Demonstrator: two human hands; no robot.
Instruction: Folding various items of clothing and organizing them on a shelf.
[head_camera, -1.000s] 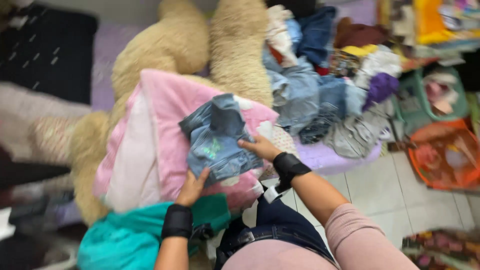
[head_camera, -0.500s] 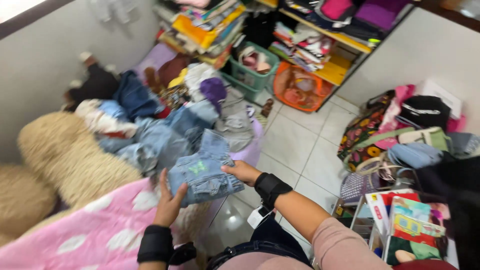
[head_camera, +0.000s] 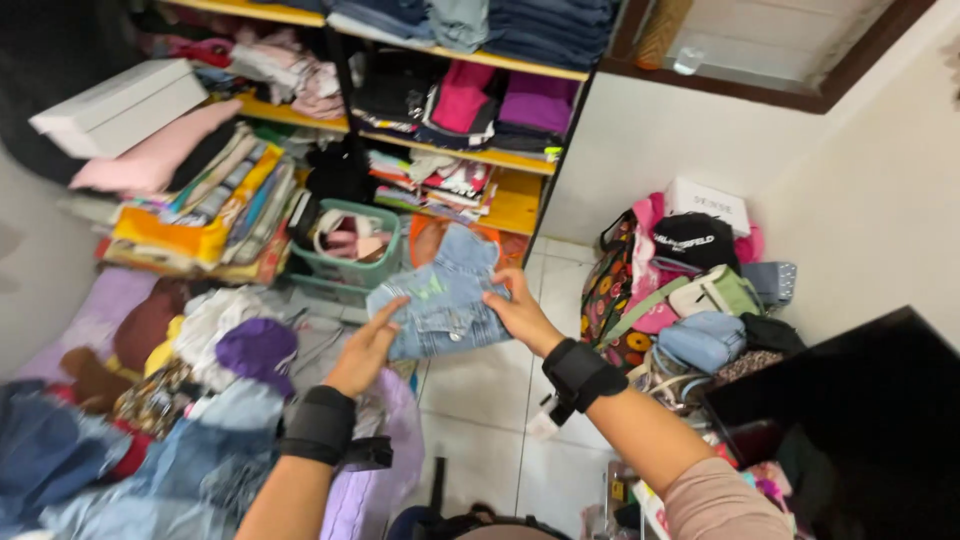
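Two hands hold one folded denim piece up over the tiled floor (head_camera: 480, 400).

Biggest thing: shelf unit (head_camera: 520, 165) with yellow boards across the top of frame, stuffed with folded clothes, jeans on the top shelf, pink and purple pieces below. White box (head_camera: 120, 105) on a stack of clothes at upper left. Black panel (head_camera: 850, 420) at lower right, its corner cuts into view.

Clothes heap (head_camera: 170, 400) on the left, denim, white and dark pieces mixed, lying on a lilac sheet (head_camera: 375, 470). Pile of bags (head_camera: 690, 290) against the right wall, a black cap on top, a floral bag and a light blue pouch lower down. Green basket (head_camera: 350, 245) on the floor below the shelves, with pink and white things in it; an orange basket just beside it, mostly hidden by the denim.

Denim garment (head_camera: 440, 300): light blue, folded, held in the air in front of the baskets, between both hands.

Left hand (head_camera: 365, 350): flat against the garment's lower left edge, fingers straight and close together, thumb side hidden; whether it pinches the cloth cannot be told. Black wrist wrap (head_camera: 320, 425) below it.

Right hand (head_camera: 520, 315): grips the right edge, fingers curled over the cloth. Black wrap on that wrist too, pink sleeve (head_camera: 720, 500) farther down.
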